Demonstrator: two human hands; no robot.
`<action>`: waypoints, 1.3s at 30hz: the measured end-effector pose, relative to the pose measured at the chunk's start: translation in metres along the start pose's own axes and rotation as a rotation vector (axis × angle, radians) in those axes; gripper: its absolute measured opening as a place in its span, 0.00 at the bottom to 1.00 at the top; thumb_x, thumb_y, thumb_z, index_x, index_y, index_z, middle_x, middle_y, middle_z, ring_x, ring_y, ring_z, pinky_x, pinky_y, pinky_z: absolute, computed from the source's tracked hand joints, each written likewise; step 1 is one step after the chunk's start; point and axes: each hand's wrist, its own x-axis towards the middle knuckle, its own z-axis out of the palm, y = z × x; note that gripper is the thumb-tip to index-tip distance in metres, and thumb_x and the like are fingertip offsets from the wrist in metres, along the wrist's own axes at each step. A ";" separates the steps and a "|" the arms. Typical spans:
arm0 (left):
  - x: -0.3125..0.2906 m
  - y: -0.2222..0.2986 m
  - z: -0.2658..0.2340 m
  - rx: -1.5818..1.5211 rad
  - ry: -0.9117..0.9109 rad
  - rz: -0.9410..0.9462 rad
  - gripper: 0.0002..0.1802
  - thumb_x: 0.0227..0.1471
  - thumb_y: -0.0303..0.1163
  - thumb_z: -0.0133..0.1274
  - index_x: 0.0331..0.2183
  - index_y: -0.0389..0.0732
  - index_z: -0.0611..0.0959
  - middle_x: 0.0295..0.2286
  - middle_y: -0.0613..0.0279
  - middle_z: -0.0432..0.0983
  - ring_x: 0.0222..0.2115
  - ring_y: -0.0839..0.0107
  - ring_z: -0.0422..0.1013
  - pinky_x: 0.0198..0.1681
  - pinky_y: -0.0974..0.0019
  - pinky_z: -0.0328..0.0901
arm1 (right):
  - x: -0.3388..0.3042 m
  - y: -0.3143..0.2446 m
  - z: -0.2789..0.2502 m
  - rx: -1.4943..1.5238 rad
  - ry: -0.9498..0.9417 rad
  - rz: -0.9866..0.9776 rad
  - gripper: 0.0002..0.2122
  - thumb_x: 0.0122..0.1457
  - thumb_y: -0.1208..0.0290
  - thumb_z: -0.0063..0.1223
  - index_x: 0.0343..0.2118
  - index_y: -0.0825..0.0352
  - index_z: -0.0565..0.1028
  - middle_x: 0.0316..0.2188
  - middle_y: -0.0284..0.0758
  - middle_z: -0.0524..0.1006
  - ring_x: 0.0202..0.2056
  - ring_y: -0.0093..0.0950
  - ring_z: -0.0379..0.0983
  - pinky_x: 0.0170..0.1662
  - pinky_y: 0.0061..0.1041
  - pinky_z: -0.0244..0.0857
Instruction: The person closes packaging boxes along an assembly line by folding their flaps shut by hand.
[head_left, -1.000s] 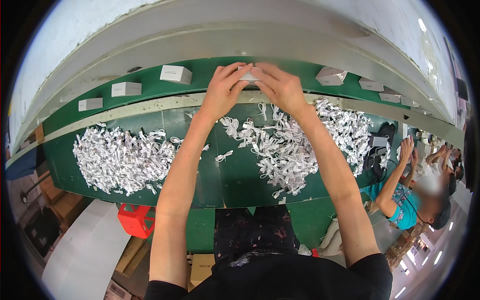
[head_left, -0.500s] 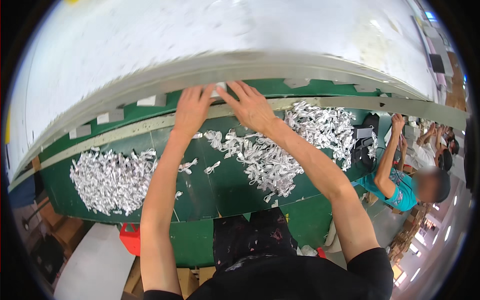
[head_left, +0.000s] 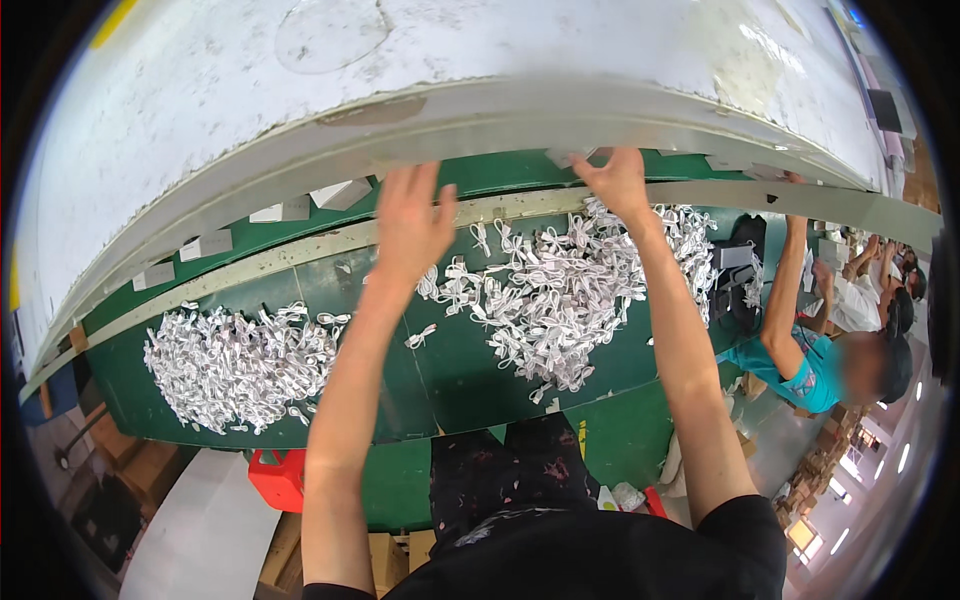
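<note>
My left hand [head_left: 412, 220] is raised at the metal rail, fingers stretched out and thumb apart, with nothing visible in it; its fingertips come up against the blurred shelf edge. Farther right, my right hand [head_left: 620, 188] reaches over the green conveyor belt [head_left: 490, 174], thumb and fingers spread. A white box [head_left: 562, 157] lies right at its thumb, partly hidden by the shelf edge; a firm grip on it does not show. Below my right hand and forearm spreads a large heap of bundled white cables [head_left: 560, 300]. Another cable heap [head_left: 235, 365] lies left of my left forearm.
Several white boxes, one of them a nearer box [head_left: 340, 194], stand along the belt. A white shelf [head_left: 480, 50] overhangs it. The rail [head_left: 330, 240] divides belt from green table [head_left: 450, 370]. At right a co-worker in a turquoise shirt [head_left: 800, 370] reaches forward. A red stool [head_left: 278, 480] stands below.
My hands have moved apart, leaving the white box that was between them. The right hand went right to another box; the left drew back slightly. Boxes at the left of the belt shifted.
</note>
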 end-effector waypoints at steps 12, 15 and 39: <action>0.019 0.006 0.105 -0.753 0.155 -0.394 0.18 0.59 0.33 0.64 0.49 0.37 0.85 0.39 0.54 0.78 0.36 0.62 0.76 0.42 0.58 0.72 | -0.015 -0.025 0.050 0.658 -0.195 0.250 0.16 0.71 0.71 0.58 0.60 0.66 0.78 0.45 0.33 0.81 0.47 0.24 0.80 0.46 0.23 0.78; 0.035 0.032 0.105 -0.901 0.090 -0.472 0.18 0.49 0.27 0.68 0.44 0.40 0.87 0.37 0.56 0.77 0.35 0.62 0.76 0.39 0.59 0.72 | -0.004 0.003 0.036 0.669 -0.206 0.258 0.15 0.74 0.67 0.54 0.59 0.65 0.80 0.47 0.30 0.82 0.40 0.18 0.75 0.39 0.19 0.72; -0.008 -0.035 0.047 -0.953 0.099 -0.303 0.14 0.48 0.19 0.57 0.34 0.44 0.92 0.48 0.54 0.80 0.38 0.61 0.78 0.43 0.63 0.72 | -0.021 -0.076 0.093 0.285 -0.230 -0.412 0.13 0.68 0.84 0.53 0.54 0.69 0.79 0.62 0.41 0.77 0.54 0.27 0.77 0.52 0.25 0.73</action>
